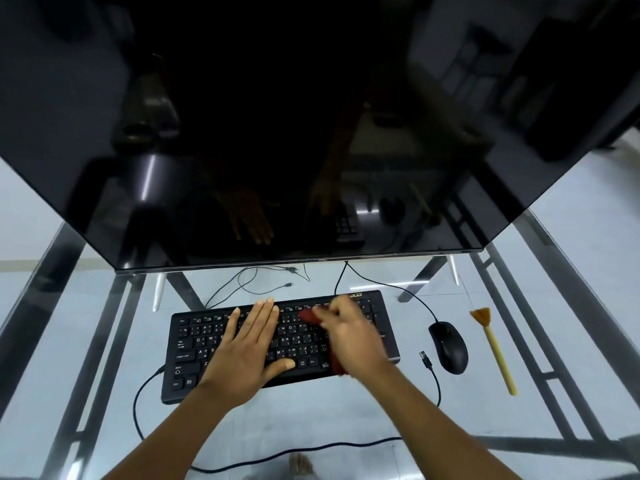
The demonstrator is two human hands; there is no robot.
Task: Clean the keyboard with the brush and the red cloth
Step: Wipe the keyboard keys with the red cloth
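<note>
Blurred right hand (350, 337) hiding most of the red cloth (309, 317), monitor (242, 133) cut off at top edge

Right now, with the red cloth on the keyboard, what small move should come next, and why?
Probably draw the red cloth along the keys toward the near edge. The right hand grips it at the upper rows, the left hand lies flat on the keyboard, and the brush rests aside beyond the mouse.

Dim, cool light; glare streaks on the dark monitor (311, 133); motion-blurred right hand (349, 337); wide-angle edge distortion.
</note>
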